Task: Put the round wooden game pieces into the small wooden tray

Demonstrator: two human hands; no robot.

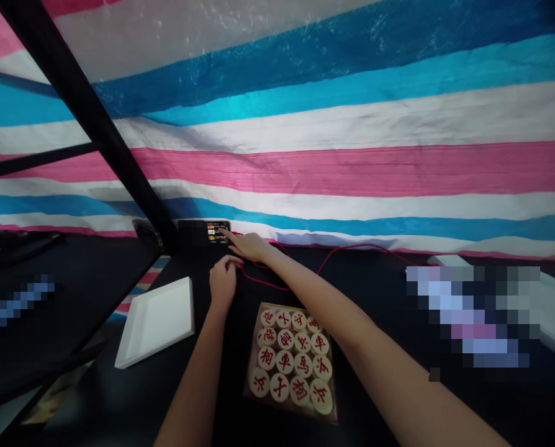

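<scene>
My right hand (252, 247) reaches forward across the table, its index finger stretched out onto the lit screen of a phone (218, 236). The phone leans upright at the foot of the striped sheet. Just nearer to me, my left hand (222, 280) is curled low at the tabletop; whether anything is inside its fingers is hidden. A red cable (264, 283) runs close by its fingertips. Between my forearms lies a box (290, 406) of round white Chinese chess pieces (285, 361) with red characters, set in rows. My right forearm covers the box's far right corner.
An empty white box lid (159, 320) lies left of my left arm. A dark slanted post (95, 133) stands at the left. The striped sheet (352, 167) hangs behind the black table (365, 279). White objects, partly pixelated, lie at the right.
</scene>
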